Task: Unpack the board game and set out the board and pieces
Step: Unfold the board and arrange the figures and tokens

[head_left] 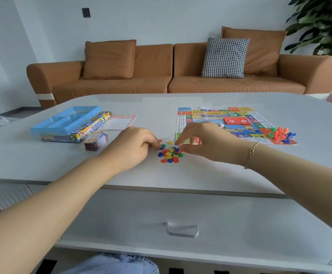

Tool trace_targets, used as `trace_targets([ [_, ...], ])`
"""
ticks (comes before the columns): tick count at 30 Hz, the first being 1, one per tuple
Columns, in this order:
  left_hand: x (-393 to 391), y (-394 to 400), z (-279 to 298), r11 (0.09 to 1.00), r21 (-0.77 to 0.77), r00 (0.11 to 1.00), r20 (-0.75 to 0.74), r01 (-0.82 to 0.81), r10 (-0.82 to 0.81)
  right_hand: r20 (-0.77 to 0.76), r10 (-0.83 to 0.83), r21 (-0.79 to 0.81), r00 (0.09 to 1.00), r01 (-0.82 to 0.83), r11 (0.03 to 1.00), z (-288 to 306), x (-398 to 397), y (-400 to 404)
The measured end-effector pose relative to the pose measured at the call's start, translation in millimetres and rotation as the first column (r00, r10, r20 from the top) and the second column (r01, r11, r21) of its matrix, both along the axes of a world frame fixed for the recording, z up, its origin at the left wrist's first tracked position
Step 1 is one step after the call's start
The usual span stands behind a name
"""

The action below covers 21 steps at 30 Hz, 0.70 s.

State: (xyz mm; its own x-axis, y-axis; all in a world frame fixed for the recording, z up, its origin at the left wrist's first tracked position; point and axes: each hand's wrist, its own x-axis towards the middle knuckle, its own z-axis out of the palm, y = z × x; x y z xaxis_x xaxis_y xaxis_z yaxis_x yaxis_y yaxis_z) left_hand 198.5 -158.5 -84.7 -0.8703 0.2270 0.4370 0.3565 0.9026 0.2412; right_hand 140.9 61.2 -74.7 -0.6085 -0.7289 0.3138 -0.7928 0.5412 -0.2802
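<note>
Left grip [139, 144] has its fingers curled, pinching at the nine o'clock edge of the pile of small coloured tokens [170, 154]; right grip [198, 141] hovers loosely spread at three o'clock, holding nothing. The light, loosely heaped tokens could scatter across the counter [200, 175] if swept. The board [216, 121] lies unfolded at one o'clock, the box [70, 125] at ten.

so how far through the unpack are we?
Done: board lies unfolded with red cards and a die on it, figures at its corner; blue tray is out of the box. In hand: left hand and right hand work the coloured chips. Left: sorting those; card stack sits beside the box.
</note>
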Motion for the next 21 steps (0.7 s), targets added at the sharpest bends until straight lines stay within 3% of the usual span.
trace_targets([
  [11,-5,0,-4,0.997,-0.057,0.999,-0.016,-0.052,0.051,-0.03,-0.034,-0.065,0.999,0.032,0.997,5,-7,6],
  [14,-8,-3,-5,0.995,-0.052,0.997,-0.014,-0.08,0.079,-0.003,-0.073,-0.008,0.997,0.073,0.997,4,-14,6],
  [17,-10,-2,-6,0.995,0.0,0.995,0.006,-0.099,0.099,0.032,-0.099,0.064,0.995,0.097,0.993,1,-17,5],
  [21,-8,-1,-4,0.989,0.111,0.995,-0.026,-0.097,0.1,0.096,-0.025,-0.009,0.995,0.026,1.0,3,-10,0],
])
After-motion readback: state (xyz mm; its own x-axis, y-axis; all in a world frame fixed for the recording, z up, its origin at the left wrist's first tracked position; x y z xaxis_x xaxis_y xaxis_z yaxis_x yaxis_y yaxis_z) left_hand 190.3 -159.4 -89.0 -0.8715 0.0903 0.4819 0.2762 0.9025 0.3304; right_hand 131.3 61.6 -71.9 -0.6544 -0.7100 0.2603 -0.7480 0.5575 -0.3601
